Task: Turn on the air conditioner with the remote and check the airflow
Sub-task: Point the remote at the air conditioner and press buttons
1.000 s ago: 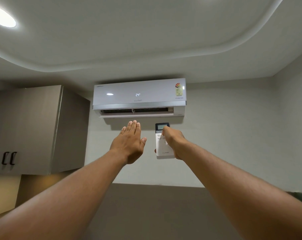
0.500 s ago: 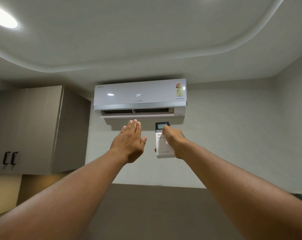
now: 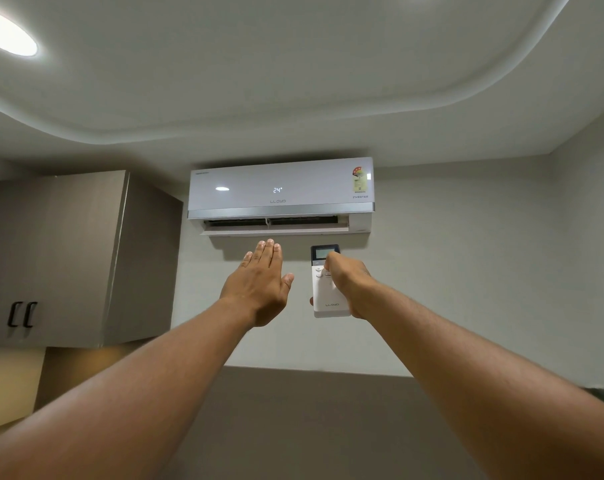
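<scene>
A person's right hand (image 3: 351,284) grips a slim white rectangular remote control (image 3: 328,285) with a small grey screen at its top, thumb laid across the upper buttons, the remote standing upright and aimed at the wall. At nine o'clock from it, the left hand (image 3: 259,289) is held flat and empty, fingers together and extended, palm turned away, just below the vent. At twelve o'clock above both hands hangs a white wall-mounted split air conditioner (image 3: 281,195), its front showing "24°" and its lower louvre (image 3: 274,231) swung open. At nine o'clock from the unit, a grey wall cabinet (image 3: 82,258) carries two black handles. A round ceiling light (image 3: 8,32) glows at upper left.
</scene>
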`<state>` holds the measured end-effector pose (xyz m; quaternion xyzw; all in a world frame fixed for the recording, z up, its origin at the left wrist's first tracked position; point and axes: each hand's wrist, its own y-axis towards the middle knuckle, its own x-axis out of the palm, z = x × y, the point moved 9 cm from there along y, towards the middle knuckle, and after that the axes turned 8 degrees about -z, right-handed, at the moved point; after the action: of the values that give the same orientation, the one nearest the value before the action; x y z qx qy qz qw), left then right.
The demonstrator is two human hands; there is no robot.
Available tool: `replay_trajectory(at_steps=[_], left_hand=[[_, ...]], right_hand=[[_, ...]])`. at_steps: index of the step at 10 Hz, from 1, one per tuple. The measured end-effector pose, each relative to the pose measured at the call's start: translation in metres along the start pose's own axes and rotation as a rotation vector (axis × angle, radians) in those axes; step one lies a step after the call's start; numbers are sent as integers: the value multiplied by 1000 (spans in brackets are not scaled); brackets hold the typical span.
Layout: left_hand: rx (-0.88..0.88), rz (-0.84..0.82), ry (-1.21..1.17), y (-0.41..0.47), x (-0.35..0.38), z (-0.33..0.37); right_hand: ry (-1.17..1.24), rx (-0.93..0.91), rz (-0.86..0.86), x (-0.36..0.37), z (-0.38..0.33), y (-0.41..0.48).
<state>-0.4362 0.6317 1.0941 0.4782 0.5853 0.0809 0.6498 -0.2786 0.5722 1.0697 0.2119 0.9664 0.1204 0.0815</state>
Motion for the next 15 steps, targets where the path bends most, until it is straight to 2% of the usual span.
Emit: replay_trajectory(at_steps=[15], left_hand=[[8, -7, 7, -7, -4, 3]], right_hand=[[-31, -12, 1, -2, 1, -7]])
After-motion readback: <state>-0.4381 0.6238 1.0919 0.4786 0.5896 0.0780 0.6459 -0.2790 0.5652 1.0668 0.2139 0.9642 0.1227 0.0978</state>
